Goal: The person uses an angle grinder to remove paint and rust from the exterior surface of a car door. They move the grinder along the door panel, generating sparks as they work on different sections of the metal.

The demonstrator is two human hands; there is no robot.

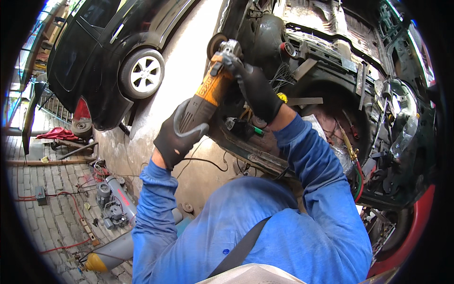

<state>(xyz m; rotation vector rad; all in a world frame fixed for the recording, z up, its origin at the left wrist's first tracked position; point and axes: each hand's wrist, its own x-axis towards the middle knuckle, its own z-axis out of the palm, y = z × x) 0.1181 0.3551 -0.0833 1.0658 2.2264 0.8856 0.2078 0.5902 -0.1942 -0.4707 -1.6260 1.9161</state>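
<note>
An orange and grey angle grinder (210,87) is held up in front of me, its metal head and round disc (216,46) at the top. My left hand (177,135), in a dark glove with a small hole, wraps round the grey rear of its body. Gloved in black, my right hand (257,87) grips the tool near its head. Beyond the disc is the stripped car body (307,66), with bare metal panels and a dark rounded tank-like part (270,35). Whether the disc touches the metal I cannot tell.
A black car (90,57) stands at left. On the brick floor lie an air compressor (118,199), a gas cylinder (111,251) with a yellow end and red hoses. Inside the car body are a torch (349,146) with red and green hoses, a yellow tape measure (282,97) and loose tools.
</note>
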